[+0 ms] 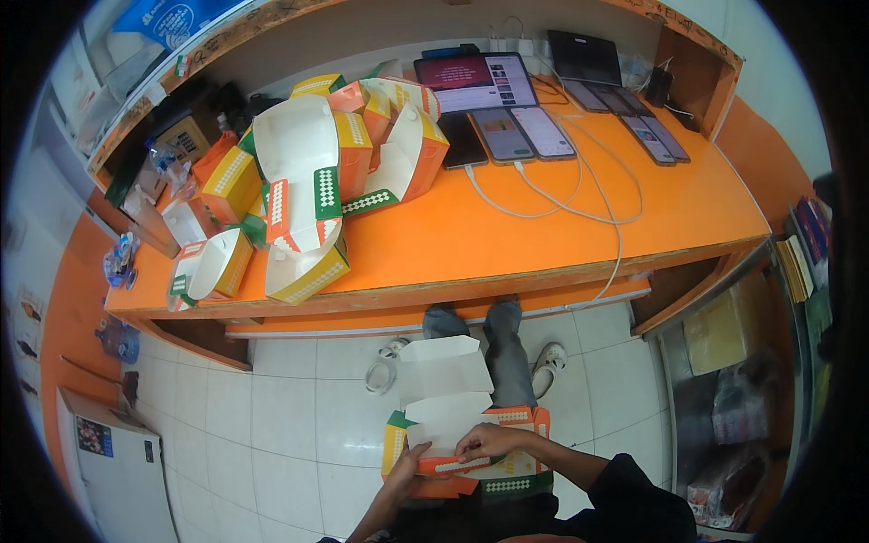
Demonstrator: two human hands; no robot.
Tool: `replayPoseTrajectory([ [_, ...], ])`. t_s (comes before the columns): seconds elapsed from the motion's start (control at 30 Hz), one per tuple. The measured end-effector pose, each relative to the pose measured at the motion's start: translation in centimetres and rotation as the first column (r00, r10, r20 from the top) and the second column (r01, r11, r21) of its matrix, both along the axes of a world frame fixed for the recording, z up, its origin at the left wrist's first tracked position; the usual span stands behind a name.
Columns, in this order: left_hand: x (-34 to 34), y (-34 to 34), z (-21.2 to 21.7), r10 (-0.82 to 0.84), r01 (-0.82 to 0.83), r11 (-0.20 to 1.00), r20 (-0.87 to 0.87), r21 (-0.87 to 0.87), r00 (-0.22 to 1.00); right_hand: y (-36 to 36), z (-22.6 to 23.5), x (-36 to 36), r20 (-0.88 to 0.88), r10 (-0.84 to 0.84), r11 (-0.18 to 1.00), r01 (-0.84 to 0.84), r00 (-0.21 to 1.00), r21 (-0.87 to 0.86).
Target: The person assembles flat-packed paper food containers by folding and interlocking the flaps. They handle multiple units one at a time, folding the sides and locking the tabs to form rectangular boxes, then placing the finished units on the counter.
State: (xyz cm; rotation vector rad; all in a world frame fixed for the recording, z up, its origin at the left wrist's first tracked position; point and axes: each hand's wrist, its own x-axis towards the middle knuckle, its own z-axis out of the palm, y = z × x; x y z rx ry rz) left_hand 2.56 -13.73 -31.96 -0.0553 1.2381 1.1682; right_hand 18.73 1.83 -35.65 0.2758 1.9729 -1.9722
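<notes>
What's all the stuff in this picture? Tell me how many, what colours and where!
Carton: one, white inside with orange, on the lap
Other cartons: several, orange, yellow and green, under it
Folded boxes: many, same colours, table's left side
Table: one, orange, in front
Tablet: one, lit screen, table's back
Phones: several, mostly dark, right of the boxes
Cables: several, white, across the table
Clogs: two, whitish, floor
Floor tiles: many, white, below
Shelves: one set, grey, right
Trousers: one pair, grey, under the carton
Left hand: one, bare, carton's left edge
Right hand: one, bare, carton's right side
</notes>
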Motion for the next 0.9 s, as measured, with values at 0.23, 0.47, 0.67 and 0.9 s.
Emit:
replayPoseTrajectory([
  [0.23, -0.5, 1.3, -0.6, -0.050, 0.013, 0.992, -0.293, -0.127, 0.955, -0.2, -0.1, 0.5, 0.018, -0.092, 0.971, 0.094, 0.996, -0.219],
  [0.47, -1.8, 0.7, 0.8, 0.046, -0.039, 0.999, -0.288, 0.030, 0.956, -1.1, 0.8, -0.3, 0.046, -0.286, 0.930, 0.289, 0.957, -0.229],
  [0.67, -3.0, 0.5, 0.5, -0.190, 0.154, 0.981, -0.427, -0.118, 0.884, -1.2, 2.2, -0.1, 0.173, -0.287, 0.927, 0.319, 0.942, -0.196],
  [0.9, -5.0, 0.8, 1.5, -0.463, 0.369, 0.883, -0.408, -0.291, 0.787, -1.8, -0.1, -0.6, 0.048, -0.250, 0.954, 0.254, 0.967, -0.157],
])
